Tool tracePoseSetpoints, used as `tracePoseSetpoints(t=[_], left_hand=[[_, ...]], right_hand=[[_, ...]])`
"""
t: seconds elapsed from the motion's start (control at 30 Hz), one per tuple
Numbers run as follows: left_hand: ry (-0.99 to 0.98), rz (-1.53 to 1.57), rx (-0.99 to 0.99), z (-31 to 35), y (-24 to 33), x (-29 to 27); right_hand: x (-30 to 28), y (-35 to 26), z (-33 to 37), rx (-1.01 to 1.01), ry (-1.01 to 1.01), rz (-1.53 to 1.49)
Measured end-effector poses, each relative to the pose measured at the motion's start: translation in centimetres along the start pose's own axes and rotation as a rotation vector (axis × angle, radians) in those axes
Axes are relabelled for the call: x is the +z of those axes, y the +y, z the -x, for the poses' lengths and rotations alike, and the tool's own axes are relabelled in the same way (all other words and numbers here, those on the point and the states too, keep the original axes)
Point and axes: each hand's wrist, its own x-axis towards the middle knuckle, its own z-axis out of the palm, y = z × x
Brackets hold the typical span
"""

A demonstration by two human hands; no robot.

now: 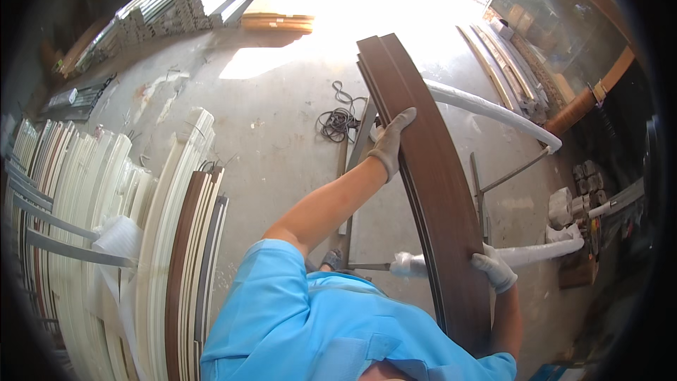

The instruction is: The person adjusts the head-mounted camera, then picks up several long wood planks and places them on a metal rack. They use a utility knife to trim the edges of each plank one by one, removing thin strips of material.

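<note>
A long stack of dark brown boards [430,169] runs away from my body, tilted toward the bright doorway. My left hand [391,142], in a pale grey work glove, is closed round the stack's left side, its thumb lying over the top face. Nearer to me, my right hand [495,268], gloved too, grips the right edge; its fingertips on the underside are hidden. Beneath the boards stands a metal frame with two padded crossbars, the far bar [493,109] and the near bar [536,252], both wrapped in white plastic.
Cream and brown profiles [155,219] lean in a rack on the left, with metal arms sticking out. A black cable [338,123] lies coiled on the floor. Long planks [504,70] lie at the far right, and wrapped rolls [564,206] sit by the right wall. Stacked panels [278,21] stand at the back.
</note>
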Motion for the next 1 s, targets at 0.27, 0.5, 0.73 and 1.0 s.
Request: tracePoseSetpoints(t=[0.27,0.5,0.73,1.0], left_hand=[[0.106,-0.071,-0.220,-11.8,1.7,0.4],[0.178,-0.263,-0.449,-19.3,4.4,0.8],[0.142,-0.487,-0.536,-23.4,7.1,0.7],[-0.351,-0.444,-0.347,-22.5,5.8,-7.7]], right_hand=[[-3.6,-1.7,-7.5,0.158,0.103,-0.208],[-6.0,-0.7,-13.7,0.280,0.335,-0.449],[-9.1,3.3,-16.6,0.323,0.476,-0.666],[-7.4,-2.4,-18.0,0.275,0.413,-0.437]])
